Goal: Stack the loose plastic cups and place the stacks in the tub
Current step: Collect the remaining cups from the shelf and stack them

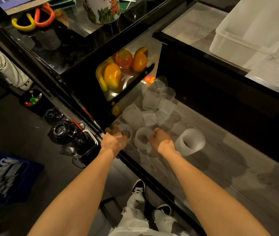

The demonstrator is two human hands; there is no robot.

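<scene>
Several loose frosted plastic cups (154,106) lie in a heap on the grey wood-grain counter (237,167). My left hand (114,138) grips one clear cup (126,131) at the counter's left edge. My right hand (161,138) pinches the rim of another frosted cup (143,137) standing in front of the heap. A short stack of cups (191,141) stands upright just right of my right hand. The translucent plastic tub (247,31) sits on the raised shelf at the upper right.
A perforated metal basket of orange and red fruit (123,68) stands behind the heap. Black blender jugs (67,133) sit below left of the counter, and a blue crate (7,176) lies on the floor. A seated person's leg (2,67) is at far left.
</scene>
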